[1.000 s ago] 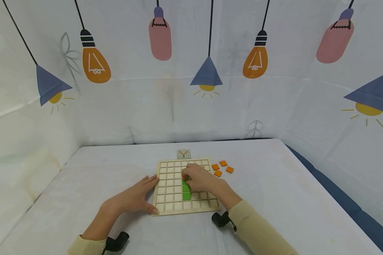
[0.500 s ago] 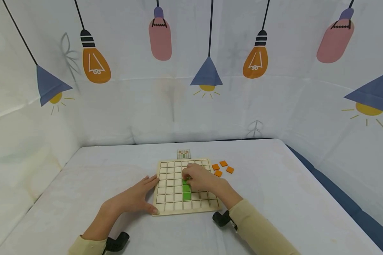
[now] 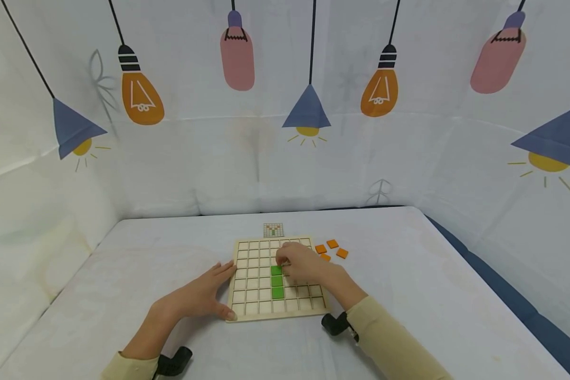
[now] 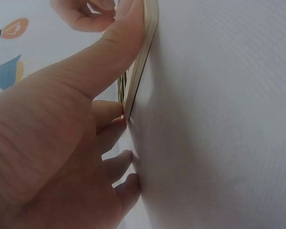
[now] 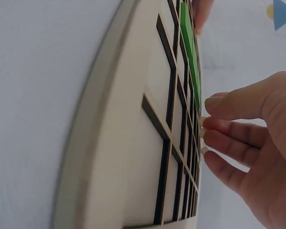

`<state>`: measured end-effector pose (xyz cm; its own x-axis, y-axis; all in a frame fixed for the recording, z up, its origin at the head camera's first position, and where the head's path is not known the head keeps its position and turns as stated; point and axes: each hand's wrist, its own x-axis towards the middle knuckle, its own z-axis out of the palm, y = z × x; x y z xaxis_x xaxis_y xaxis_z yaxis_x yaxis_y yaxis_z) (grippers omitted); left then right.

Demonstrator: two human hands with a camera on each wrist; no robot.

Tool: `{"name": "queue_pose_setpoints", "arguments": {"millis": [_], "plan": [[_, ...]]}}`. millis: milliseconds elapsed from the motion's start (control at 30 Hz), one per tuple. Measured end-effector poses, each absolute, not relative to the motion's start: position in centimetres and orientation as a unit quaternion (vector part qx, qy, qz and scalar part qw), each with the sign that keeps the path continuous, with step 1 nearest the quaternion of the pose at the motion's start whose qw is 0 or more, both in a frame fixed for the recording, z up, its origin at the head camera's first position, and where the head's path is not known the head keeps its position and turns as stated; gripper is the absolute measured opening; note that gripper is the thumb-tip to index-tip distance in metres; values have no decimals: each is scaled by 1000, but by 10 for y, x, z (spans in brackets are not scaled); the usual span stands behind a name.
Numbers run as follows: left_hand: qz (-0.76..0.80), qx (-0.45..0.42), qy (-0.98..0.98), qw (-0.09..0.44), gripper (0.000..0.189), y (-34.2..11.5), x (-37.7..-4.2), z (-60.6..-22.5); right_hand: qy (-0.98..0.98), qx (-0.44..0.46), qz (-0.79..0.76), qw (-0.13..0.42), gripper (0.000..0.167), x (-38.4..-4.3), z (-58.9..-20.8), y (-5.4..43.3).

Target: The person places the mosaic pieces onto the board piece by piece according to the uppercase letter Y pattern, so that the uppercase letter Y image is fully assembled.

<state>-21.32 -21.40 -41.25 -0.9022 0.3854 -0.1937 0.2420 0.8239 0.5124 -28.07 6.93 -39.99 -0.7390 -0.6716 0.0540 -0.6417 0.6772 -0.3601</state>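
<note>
A wooden grid board lies on the white table. Three green square tiles fill a column of cells near its middle. My left hand rests at the board's left edge, thumb at the near corner and fingers spread along the side; the left wrist view shows the thumb over the rim. Over the board, just right of the farthest green tile, is my right hand. In the right wrist view its fingers are loosely bent close to the grid, and no tile shows between them and the thumb.
Several orange square tiles lie right of the board's far corner, one partly hidden by the right hand. Behind the board is a small card with a coloured grid pattern. A white curtain printed with lamps hangs behind the table.
My right hand has drawn slightly to the right, off the farthest green tile, which now shows fully in its cell. The left hand has stayed in place.
</note>
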Motion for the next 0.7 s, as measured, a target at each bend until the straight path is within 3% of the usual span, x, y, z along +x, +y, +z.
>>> {"name": "queue_pose_setpoints", "arguments": {"millis": [400, 700], "plan": [[247, 174, 941, 149, 121, -213, -212, -411, 918, -336, -209, 40, 19, -292, -403, 92], [250, 176, 940, 149, 121, -213, -211, -410, 920, -325, -216, 23, 15, -294, -403, 105]]}}
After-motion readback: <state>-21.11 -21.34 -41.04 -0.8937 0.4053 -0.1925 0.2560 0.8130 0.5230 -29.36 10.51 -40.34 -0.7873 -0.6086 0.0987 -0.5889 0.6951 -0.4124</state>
